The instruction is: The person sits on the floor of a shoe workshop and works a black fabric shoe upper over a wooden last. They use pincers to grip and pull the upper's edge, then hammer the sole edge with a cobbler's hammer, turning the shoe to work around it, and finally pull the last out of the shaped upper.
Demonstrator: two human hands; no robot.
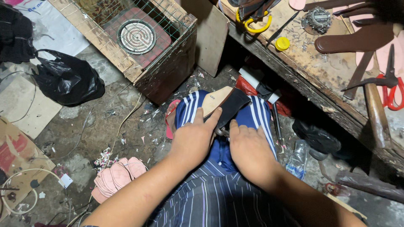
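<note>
A shoe sole point(223, 103), tan on its near face with a black heel part, rests between my knees on blue trousers with white stripes point(256, 115). My left hand point(194, 136) presses on it from the left, thumb stretched along the tan face. On the right, my right hand point(249, 147) lies with its fingers bent over the black part. A small metal piece point(219, 131) shows between the two hands.
A wire-covered wooden crate point(139, 38) with a round heating coil stands ahead left. Right is a workbench point(320, 75) with red-handled scissors point(393, 90), a hammer handle point(376, 113), a yellow cap point(282, 43). Pink insoles point(118, 176), a black bag point(67, 80), a plastic bottle point(297, 159) on the floor.
</note>
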